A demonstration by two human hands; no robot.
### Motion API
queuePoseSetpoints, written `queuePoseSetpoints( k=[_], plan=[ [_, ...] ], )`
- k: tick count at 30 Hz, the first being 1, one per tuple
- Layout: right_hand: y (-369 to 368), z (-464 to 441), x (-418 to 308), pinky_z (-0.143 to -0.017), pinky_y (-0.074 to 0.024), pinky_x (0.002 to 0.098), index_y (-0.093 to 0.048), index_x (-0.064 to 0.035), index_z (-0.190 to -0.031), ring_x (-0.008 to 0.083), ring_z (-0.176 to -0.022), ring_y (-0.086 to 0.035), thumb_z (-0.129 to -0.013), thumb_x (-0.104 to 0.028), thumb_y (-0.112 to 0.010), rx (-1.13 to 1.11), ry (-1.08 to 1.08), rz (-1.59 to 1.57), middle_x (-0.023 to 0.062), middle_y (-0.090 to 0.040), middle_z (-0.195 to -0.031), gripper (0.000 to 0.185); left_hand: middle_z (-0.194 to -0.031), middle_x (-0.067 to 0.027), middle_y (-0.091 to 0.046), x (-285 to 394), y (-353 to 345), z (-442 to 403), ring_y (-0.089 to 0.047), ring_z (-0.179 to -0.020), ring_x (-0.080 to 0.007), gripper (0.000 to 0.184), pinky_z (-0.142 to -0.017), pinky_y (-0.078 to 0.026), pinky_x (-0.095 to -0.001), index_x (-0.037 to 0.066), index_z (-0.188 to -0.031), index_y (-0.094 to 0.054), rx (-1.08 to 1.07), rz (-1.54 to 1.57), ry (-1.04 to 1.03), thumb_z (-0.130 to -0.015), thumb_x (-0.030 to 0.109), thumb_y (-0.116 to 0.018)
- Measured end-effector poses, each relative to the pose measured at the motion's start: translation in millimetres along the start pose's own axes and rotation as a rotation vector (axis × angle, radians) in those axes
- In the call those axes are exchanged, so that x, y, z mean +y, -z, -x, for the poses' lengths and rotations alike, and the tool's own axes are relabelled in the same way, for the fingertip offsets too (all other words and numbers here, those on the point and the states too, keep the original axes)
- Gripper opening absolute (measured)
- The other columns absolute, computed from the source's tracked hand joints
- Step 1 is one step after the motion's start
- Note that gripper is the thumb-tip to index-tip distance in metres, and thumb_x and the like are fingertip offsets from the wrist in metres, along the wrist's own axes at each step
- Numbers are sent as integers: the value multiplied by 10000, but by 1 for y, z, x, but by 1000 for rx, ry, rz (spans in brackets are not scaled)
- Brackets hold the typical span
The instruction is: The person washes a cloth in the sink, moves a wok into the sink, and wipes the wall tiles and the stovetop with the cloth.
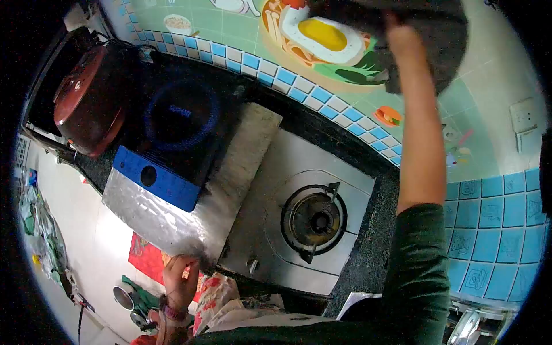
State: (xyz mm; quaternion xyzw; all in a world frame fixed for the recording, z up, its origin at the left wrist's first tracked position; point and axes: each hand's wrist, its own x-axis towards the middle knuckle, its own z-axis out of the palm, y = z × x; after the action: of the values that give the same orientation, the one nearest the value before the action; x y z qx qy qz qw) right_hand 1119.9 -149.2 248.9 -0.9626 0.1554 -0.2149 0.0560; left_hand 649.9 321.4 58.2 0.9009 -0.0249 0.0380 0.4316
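While the right arm is reaching up toward the wall (489,121), a red-brown cooker (86,109) is sitting far to the left of the gas burner (313,224); nearer the burner on that same side, a black glass hotplate (172,106) with a blue panel is resting partly on a metal sheet (244,155). Down and left of the burner, the left hand (179,282) is hovering at or just touching the near edge of that sheet, its fingers curling; whether they are gripping the edge, one cannot tell. The burner itself is standing bare on the counter (368,253), with nothing sitting on its supports. Beyond the burner and to its right, the right hand (405,43) is holding up a large, dark, rounded pan-like thing (437,52) before the picture-covered wall; its fingers appear to be grasping this, though shadow and blur are hiding exactly where. The step in hand, as I am judging it, is a one-armed lift or hold at full reach; moving from this pose is calling for a firm grip, a steady wrist and care around the wall; farther right of the burner, a wall socket (523,115) is showing.
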Motion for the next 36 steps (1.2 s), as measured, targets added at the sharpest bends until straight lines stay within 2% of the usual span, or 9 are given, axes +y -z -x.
queuePoseSetpoints(
  k=[7, 10, 12, 15, 19, 22, 24, 28, 36],
  plan=[
    [-66, 175, -10, -1137, -335, 372, -510, -100, -1407, 282, -1376, -422, -946, -480, -515, -494, 517, -152, 151, -472, -1476, 597, -849, -141, -677, 17, -19, -14, -663, -767, -325, 138, -674, -513, -375, 29, -914, -643, -95, -39, -19, -805, -53, -663],
    [-77, 196, 37, -1105, -387, 385, -564, -99, -1342, 298, -1320, -488, -965, -347, -540, -688, 459, -412, 147, -539, -1413, 452, -851, -136, -680, 16, -23, -14, -663, -776, -328, 151, -677, -515, -386, 33, -928, -644, -126, -49, -24, -802, -48, -665],
    [-55, 210, 64, -1108, -386, 372, -545, -123, -1367, 272, -1352, -459, -972, -362, -531, -799, 302, -67, 130, -513, -1444, 462, -854, -136, -682, 19, -21, -12, -663, -777, -328, 154, -679, -517, -387, 34, -930, -648, -121, -22, 7, -800, -47, -667],
    [-43, 231, 138, -1103, -395, 381, -531, -131, -1380, 272, -1358, -458, -979, -374, -516, -763, 190, 246, 122, -509, -1452, 469, -860, -137, -686, 15, -12, -10, -664, -780, -328, 159, -684, -520, -389, 33, -935, -652, -114, 3, 39, -798, -46, -670],
    [-19, 240, 146, -1078, -429, 422, -580, -149, -1332, 337, -1247, -543, -955, -271, -551, -683, 229, 198, 123, -578, -1369, 398, -861, -137, -686, -7, -4, 6, -665, -778, -326, 151, -688, -523, -387, 24, -934, -653, -99, -43, 88, -805, -52, -667],
    [-46, 235, 110, -1061, -437, 426, -593, -138, -1297, 334, -1223, -559, -964, -281, -507, -462, 432, 95, 135, -590, -1337, 372, -856, -136, -683, -8, -1, 5, -668, -778, -318, 144, -694, -524, -380, 17, -922, -656, -56, 2, 82, -802, -62, -670],
    [-40, 223, 19, -1052, -437, 434, -593, -117, -1285, 341, -1206, -569, -986, -324, -437, -623, 324, -21, 153, -600, -1309, 396, -854, -136, -682, -3, 3, 1, -669, -780, -314, 144, -698, -525, -376, 15, -917, -657, -57, -12, 89, -800, -68, -671],
    [-131, 189, -61, -1063, -418, 419, -627, -101, -1237, 340, -1238, -557, -1015, -324, -370, -539, 740, -411, 173, -606, -1315, 406, -853, -139, -680, 9, 1, -4, -670, -782, -308, 146, -706, -524, -366, 8, -913, -655, -27, -32, 120, -796, -78, -672],
    [-118, 198, -27, -1031, -445, 418, -626, -99, -1247, 341, -1203, -578, -982, -349, -477, -563, 776, -588, 171, -614, -1301, 393, -850, -137, -679, 10, -4, -8, -664, -767, -306, 172, -691, -519, -353, 14, -926, -644, -35, -56, 80, -790, -88, -664]
  ],
)
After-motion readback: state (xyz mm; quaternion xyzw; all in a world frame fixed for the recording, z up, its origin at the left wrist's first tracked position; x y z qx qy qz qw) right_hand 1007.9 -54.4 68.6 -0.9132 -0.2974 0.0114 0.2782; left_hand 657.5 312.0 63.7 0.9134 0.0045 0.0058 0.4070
